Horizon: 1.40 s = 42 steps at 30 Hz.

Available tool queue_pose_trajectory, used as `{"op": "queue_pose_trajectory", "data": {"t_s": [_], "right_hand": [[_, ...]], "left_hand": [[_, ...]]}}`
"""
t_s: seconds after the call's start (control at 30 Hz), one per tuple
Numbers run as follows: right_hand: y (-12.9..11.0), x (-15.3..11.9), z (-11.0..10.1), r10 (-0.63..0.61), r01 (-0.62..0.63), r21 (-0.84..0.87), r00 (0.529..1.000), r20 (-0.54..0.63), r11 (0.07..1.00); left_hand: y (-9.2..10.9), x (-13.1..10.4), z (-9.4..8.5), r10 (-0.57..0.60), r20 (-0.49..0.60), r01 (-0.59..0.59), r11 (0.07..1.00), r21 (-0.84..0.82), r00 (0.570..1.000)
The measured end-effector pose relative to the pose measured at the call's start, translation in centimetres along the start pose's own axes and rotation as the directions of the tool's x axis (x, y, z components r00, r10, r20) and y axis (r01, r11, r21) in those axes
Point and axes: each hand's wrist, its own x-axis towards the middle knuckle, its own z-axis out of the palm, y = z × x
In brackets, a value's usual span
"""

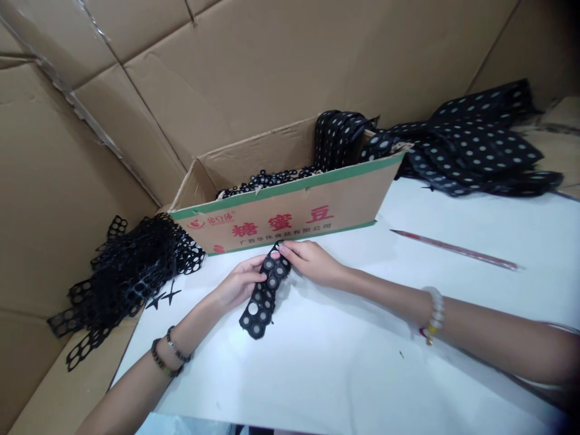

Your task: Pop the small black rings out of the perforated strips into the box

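A short black strip (259, 314) set with rows of round grey discs hangs tilted between my hands, over the white table. My left hand (240, 283) grips its left edge near the middle, thumb on the front. At the strip's top end, my right hand (313, 262) pinches the corner between thumb and fingers. One round opening low on the strip looks bright white. Just behind both hands stands an open cardboard box (348, 193) with green edges and red printing. Small black pieces with grey rings (272, 177) lie inside it.
Black sheets with grey dots (471, 142) drape over the box's right end onto the table (362, 356). A thin pointed reddish tool (457, 248) lies at right. Black perforated scraps (131, 272) are heaped at left. Cardboard walls (272, 66) rise behind.
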Motion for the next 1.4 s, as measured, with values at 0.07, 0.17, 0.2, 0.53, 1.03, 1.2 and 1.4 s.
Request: {"op": "queue_pose_trajectory", "data": {"t_s": [0.07,0.17,0.2,0.53,1.03,1.2,1.4], "right_hand": [[0.4,0.1,0.2,0.005,-0.004,0.064,1.000,-0.022,0.998],[0.8,0.1,0.4,0.023,-0.016,0.191,0.999,-0.036,0.981],[0.8,0.1,0.5,0.031,-0.022,0.231,0.999,-0.035,0.973],[-0.2,-0.5,0.4,0.012,-0.012,0.033,1.000,-0.007,0.999],[-4.2,0.0,-10.3,-0.276,0.273,-0.164,0.451,-0.849,0.948],[-1.5,1.1,-13.5,-0.325,-0.028,-0.454,0.660,-0.678,0.891],[-1.3,1.3,-13.7,-0.264,-0.155,-0.561,0.761,-0.593,0.814]], "left_hand": [[0.0,0.0,0.1,0.004,-0.008,-0.004,1.000,0.010,1.000],[0.0,-0.1,0.5,0.024,-0.016,-0.024,0.999,0.037,1.000],[0.1,-0.1,0.6,0.029,-0.017,-0.028,0.998,0.047,0.999],[0.0,0.0,0.7,0.082,0.005,-0.082,0.993,0.084,0.997],[-0.4,-0.6,1.2,-0.056,0.038,0.036,0.916,0.399,0.998],[-0.2,-0.7,1.6,-0.048,0.045,0.024,0.898,0.440,0.998],[-0.1,-0.7,1.6,-0.052,0.045,0.028,0.901,0.433,0.998]]}}
